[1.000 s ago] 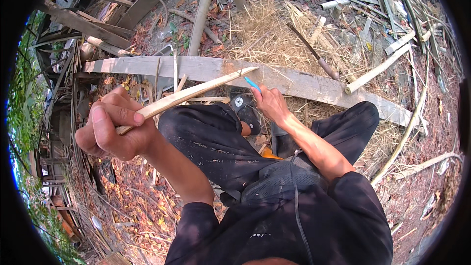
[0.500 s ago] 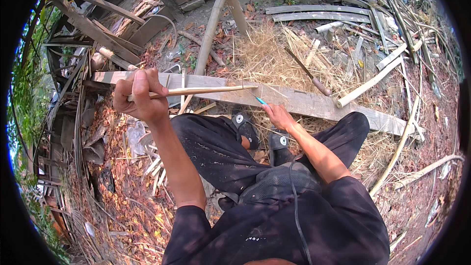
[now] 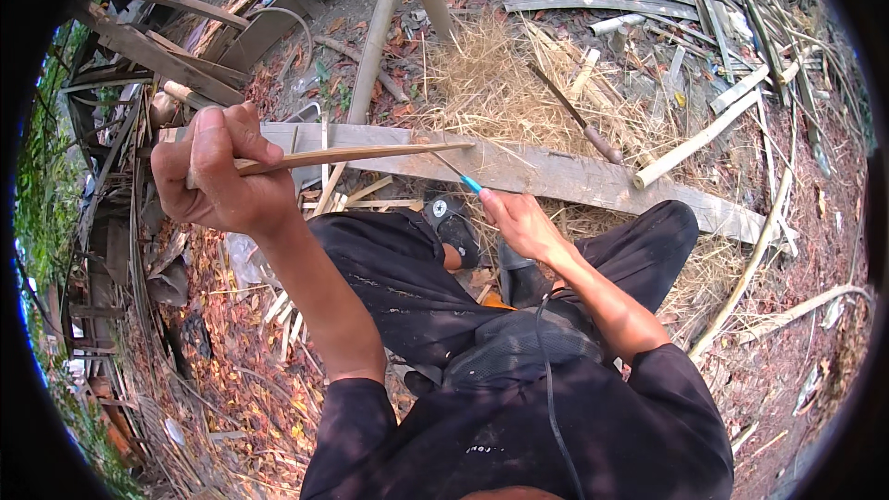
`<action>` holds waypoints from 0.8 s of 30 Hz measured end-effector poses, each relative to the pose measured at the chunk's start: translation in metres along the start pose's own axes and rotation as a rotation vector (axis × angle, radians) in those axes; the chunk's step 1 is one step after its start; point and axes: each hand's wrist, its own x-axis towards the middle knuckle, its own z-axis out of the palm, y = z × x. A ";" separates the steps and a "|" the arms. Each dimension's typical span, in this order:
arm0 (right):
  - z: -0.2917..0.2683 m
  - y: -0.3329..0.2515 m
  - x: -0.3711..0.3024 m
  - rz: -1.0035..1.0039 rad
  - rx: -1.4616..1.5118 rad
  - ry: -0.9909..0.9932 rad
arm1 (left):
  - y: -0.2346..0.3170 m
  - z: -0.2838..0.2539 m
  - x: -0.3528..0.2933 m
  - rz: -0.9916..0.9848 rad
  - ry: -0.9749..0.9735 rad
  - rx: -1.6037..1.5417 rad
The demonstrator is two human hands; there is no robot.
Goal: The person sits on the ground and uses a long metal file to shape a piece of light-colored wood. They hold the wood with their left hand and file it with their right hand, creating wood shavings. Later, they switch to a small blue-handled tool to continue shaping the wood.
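Observation:
My left hand (image 3: 225, 169) is closed round one end of a thin split-bamboo strip (image 3: 361, 156), raised over the left part of a long grey plank (image 3: 583, 187). The strip points right, and its far end looks close to the plank; whether they touch I cannot tell. My right hand (image 3: 521, 222) grips a small knife by its blue handle (image 3: 471, 183). The knife's thin blade (image 3: 448, 164) angles up and left, just below the strip's far end. Whether blade and strip touch is unclear.
A long-bladed knife with a wooden handle (image 3: 602, 143) lies beyond the plank by pale shavings (image 3: 482, 74). Bamboo poles (image 3: 699, 141) and flat slats (image 3: 602, 3) lie to the right and far side. Posts and beams (image 3: 157, 56) crowd the far left. Cut strips lie near my left knee.
My left hand has shifted left with the bamboo strip. The small knife has turned toward the upper left, so its blade now shows below the strip.

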 end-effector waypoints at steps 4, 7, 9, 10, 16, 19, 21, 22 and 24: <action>0.007 0.000 0.002 -0.053 -0.029 0.184 | -0.005 -0.005 0.006 0.029 -0.019 -0.078; 0.007 -0.003 0.002 -0.099 0.031 0.218 | -0.006 -0.008 0.006 0.053 -0.031 -0.051; 0.008 -0.007 0.006 -0.135 0.014 0.238 | -0.007 -0.010 0.004 0.075 -0.067 -0.010; 0.011 -0.008 0.013 -0.128 -0.015 0.232 | -0.005 -0.009 0.003 0.082 -0.090 -0.036; 0.031 0.003 0.052 -0.105 -0.144 0.271 | -0.005 0.002 -0.006 0.224 -0.169 0.118; 0.037 0.031 0.063 -0.054 -0.241 0.297 | -0.014 0.001 -0.013 0.433 -0.084 0.487; 0.045 0.038 0.066 -0.053 -0.256 0.290 | -0.007 -0.001 -0.015 0.392 -0.113 0.452; 0.048 0.041 0.068 -0.052 -0.264 0.287 | -0.005 -0.005 -0.013 0.347 -0.122 0.398; 0.050 0.050 0.074 -0.099 -0.262 0.314 | -0.007 -0.012 -0.010 0.246 -0.139 0.270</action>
